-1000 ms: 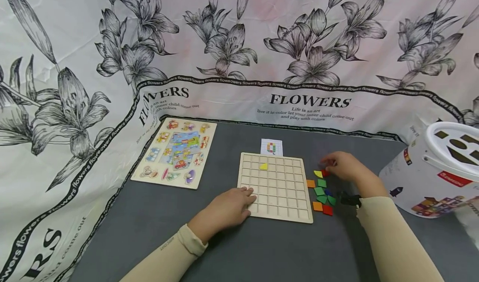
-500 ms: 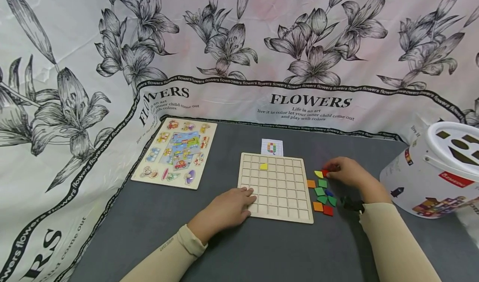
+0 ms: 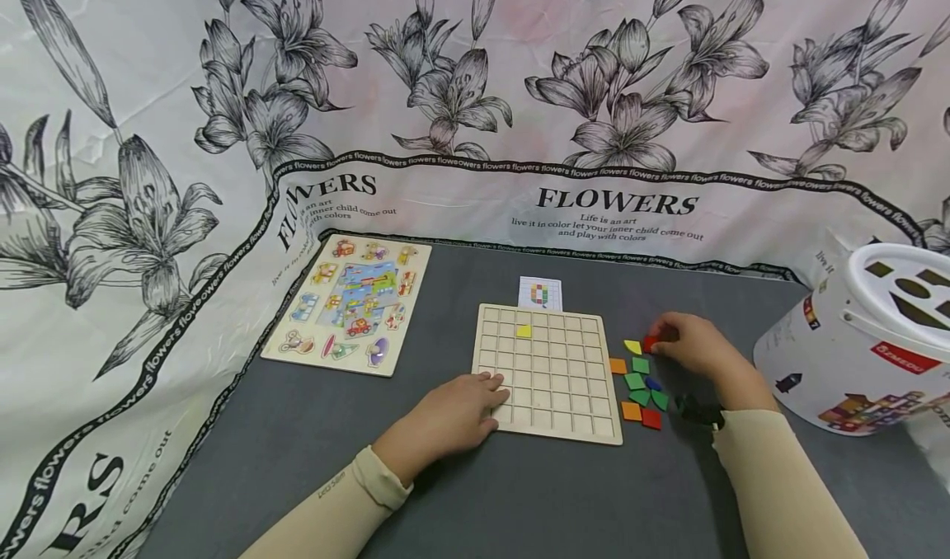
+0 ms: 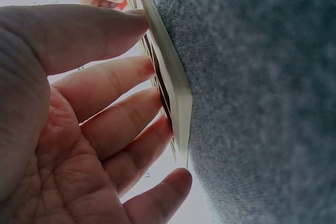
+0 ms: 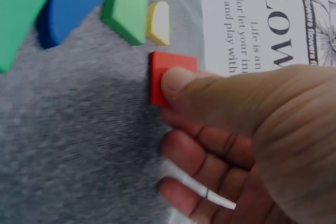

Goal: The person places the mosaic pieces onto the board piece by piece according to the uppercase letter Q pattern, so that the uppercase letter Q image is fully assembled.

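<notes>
Right hand (image 3: 690, 346) has the red square (image 5: 173, 59) pinched, off to the board's (image 3: 552, 369) right, so I'd just lift it level while the left hand (image 3: 453, 415), fingers slightly spread, steadies the board's left edge.

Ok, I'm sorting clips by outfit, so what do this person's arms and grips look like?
Both arms wear long cream sleeves. The left sleeve ends in a banded cuff and carries small dark lettering, hard to read. By the right sleeve sits a small black item, unclear what. The left grip and right grip are gloveless.
</notes>
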`<state>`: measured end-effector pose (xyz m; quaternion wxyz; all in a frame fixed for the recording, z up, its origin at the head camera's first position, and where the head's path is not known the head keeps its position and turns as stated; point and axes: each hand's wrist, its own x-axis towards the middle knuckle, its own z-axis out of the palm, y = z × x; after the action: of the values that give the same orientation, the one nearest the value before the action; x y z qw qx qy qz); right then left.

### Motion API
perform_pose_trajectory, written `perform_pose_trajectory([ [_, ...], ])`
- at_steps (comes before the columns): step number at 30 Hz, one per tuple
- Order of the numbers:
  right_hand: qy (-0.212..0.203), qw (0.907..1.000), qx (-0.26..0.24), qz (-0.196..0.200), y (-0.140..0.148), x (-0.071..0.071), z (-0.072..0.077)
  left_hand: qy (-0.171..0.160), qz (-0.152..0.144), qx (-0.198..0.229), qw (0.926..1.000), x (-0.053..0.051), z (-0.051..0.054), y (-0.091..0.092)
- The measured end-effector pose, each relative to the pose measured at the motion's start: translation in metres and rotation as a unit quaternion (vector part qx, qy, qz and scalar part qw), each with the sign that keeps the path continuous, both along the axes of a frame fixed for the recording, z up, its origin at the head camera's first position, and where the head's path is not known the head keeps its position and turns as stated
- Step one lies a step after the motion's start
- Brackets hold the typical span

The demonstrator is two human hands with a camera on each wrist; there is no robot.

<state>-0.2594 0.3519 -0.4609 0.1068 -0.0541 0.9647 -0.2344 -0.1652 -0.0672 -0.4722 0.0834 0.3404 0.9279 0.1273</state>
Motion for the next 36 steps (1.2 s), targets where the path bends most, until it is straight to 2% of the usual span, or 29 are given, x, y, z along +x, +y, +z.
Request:
perform_pose_trajectory([
  [6, 0.019, 0.9997, -0.007, -0.011, -0.014, -0.003, 0.019, 0.002, -0.002, -0.004, 1.0000, -0.001, -0.001, -0.001],
  [12, 0.042, 0.9982, -0.040, 0.014, -0.064, -0.018, 0.032, 0.002, 0.003, -0.006, 1.0000, -0.001, -0.001, -0.003],
  [15, 0.036, 0.9970, -0.060, 0.033, -0.091, -0.026, 0.029, 0.000, 0.003, -0.006, 1.0000, -0.001, -0.001, -0.003],
  [23, 0.006, 0.9936, -0.084, 0.075, -0.144, -0.045, 0.006, -0.001, 0.002, -0.017, 0.9999, -0.002, -0.003, 0.000],
  [28, -0.005, 0.9943, -0.082, 0.067, -0.156, -0.047, -0.002, -0.005, 0.008, -0.023, 0.9997, -0.003, -0.005, 0.000],
  [36, -0.010, 0.9945, -0.081, 0.065, -0.157, -0.044, -0.006, -0.007, 0.013, -0.028, 0.9995, -0.003, -0.004, 0.002],
])
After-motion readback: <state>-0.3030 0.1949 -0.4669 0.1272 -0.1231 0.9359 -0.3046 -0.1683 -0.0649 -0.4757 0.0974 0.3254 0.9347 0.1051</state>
